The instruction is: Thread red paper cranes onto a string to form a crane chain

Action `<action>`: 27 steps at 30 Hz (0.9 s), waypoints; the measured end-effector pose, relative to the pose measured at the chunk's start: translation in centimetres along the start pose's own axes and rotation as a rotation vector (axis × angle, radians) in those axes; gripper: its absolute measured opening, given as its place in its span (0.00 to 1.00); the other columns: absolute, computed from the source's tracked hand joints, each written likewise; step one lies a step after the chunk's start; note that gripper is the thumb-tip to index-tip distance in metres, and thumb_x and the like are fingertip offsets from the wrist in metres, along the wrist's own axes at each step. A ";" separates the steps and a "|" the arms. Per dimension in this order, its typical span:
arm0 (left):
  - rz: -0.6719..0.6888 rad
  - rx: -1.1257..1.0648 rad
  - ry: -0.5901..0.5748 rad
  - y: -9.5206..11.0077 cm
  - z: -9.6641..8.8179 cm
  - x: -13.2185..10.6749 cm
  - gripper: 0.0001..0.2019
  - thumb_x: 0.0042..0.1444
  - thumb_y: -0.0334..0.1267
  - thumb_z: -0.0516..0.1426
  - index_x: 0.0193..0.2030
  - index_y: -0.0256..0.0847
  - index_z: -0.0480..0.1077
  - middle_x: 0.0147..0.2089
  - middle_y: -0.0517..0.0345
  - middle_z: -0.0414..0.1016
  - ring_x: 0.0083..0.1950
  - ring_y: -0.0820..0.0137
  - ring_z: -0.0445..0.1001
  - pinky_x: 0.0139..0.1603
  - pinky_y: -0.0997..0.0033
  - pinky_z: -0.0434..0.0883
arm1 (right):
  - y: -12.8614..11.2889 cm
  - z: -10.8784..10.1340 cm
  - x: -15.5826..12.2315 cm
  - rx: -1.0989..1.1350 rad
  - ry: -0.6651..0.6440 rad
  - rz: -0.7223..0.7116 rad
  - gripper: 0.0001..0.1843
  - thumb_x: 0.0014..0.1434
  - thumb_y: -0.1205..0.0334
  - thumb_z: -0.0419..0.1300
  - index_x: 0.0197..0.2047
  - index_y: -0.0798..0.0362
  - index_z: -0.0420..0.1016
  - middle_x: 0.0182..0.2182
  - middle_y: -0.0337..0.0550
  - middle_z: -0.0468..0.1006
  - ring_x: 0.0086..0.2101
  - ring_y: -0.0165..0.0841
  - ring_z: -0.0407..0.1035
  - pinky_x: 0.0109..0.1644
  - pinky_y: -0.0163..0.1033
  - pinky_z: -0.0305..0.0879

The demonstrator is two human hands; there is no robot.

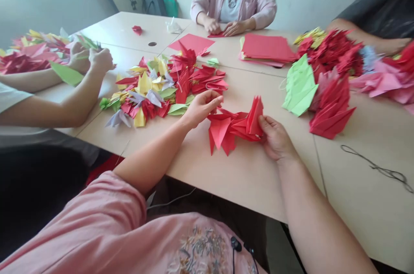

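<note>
My right hand (277, 139) is closed on the edge of a bunch of red folded paper pieces (254, 121), thumb in front. The bunch is joined or stacked in a row, and its left part spreads into pointed red flaps (221, 129) low over the table. Just above that left end is my left hand (203, 109), fingers curled and thumb against the forefinger; whatever they pinch is too small to make out. Beyond my left hand lies a heap of folded paper pieces (150, 88) in red, yellow, green and pale lilac.
A person across the table (210, 73) presses red paper. Red sheets (268, 48) are stacked near them. Another person's hands (100, 58) hold paper at left; a third person's arm (365, 39) is at right. Green folded paper (299, 86), red folded paper (333, 112) and dark cord (378, 166) lie rightward.
</note>
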State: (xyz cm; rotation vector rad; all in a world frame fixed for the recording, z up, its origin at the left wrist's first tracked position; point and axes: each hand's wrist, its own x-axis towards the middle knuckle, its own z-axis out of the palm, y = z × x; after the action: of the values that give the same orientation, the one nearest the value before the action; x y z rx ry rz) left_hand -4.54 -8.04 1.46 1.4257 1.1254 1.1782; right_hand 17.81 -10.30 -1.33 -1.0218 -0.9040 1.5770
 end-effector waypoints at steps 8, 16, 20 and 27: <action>-0.002 0.034 -0.008 0.9 -0.3 -0.2 0.12 0.61 0.44 0.57 0.35 0.35 0.69 0.30 0.62 0.70 0.26 0.75 0.67 0.28 0.73 0.68 | -0.5 0.3 0.3 0.064 -0.007 0.006 0.20 0.41 0.45 0.72 0.29 0.51 0.75 0.26 0.33 0.78 0.27 0.28 0.69 0.31 0.32 0.64; -0.023 0.136 -0.056 0.8 -0.6 -0.3 0.13 0.61 0.46 0.56 0.39 0.35 0.69 0.33 0.60 0.71 0.29 0.74 0.69 0.29 0.72 0.69 | -0.7 -0.2 0.9 0.121 -0.044 0.027 0.18 0.45 0.45 0.70 0.30 0.50 0.76 0.26 0.32 0.77 0.27 0.28 0.67 0.30 0.32 0.63; -0.052 0.236 -0.147 0.7 -0.3 -0.6 0.17 0.60 0.50 0.57 0.45 0.36 0.71 0.34 0.58 0.73 0.30 0.72 0.72 0.30 0.71 0.70 | -0.7 -0.2 1.1 0.149 -0.084 0.034 0.18 0.48 0.45 0.68 0.33 0.50 0.77 0.29 0.35 0.79 0.31 0.31 0.70 0.34 0.34 0.66; -0.028 0.375 -0.294 0.5 0.0 -0.7 0.20 0.59 0.49 0.57 0.51 0.37 0.70 0.37 0.57 0.74 0.33 0.70 0.72 0.34 0.67 0.71 | -0.8 -0.8 1.2 0.202 -0.106 0.006 0.17 0.52 0.46 0.66 0.36 0.50 0.77 0.34 0.36 0.81 0.35 0.31 0.73 0.36 0.34 0.68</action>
State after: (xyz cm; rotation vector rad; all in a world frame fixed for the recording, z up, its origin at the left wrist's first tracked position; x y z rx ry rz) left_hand -4.60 -8.75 1.88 1.7938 1.1896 0.7275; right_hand 18.68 -8.88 -1.14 -0.8050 -0.7946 1.7024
